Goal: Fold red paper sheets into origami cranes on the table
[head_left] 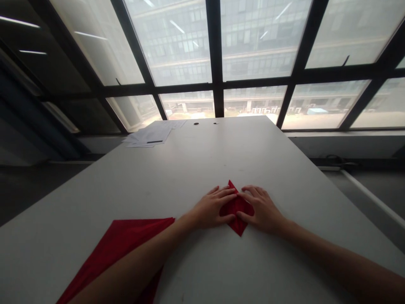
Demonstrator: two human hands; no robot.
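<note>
On the white table lies a small red folded sheet (236, 207), diamond-shaped, one point facing away from me and one toward me; paper or cloth I cannot tell. My left hand (217, 206) rests on its left side, fingers stretched over the upper part and thumb near the middle. From the right, my right hand (261, 210) touches the same piece with fingers apart, thumb and index fingertip close to its centre line. Both hands press on the sheet from above. Parts of its left and right edges are hidden beneath them.
A larger red sheet (126, 236) lies at the left front, partly under my left forearm. White papers (152, 134) with a dark pen (155, 142) are at the far left of the table (215, 160). Two small round holes sit near the far edge, before tall windows.
</note>
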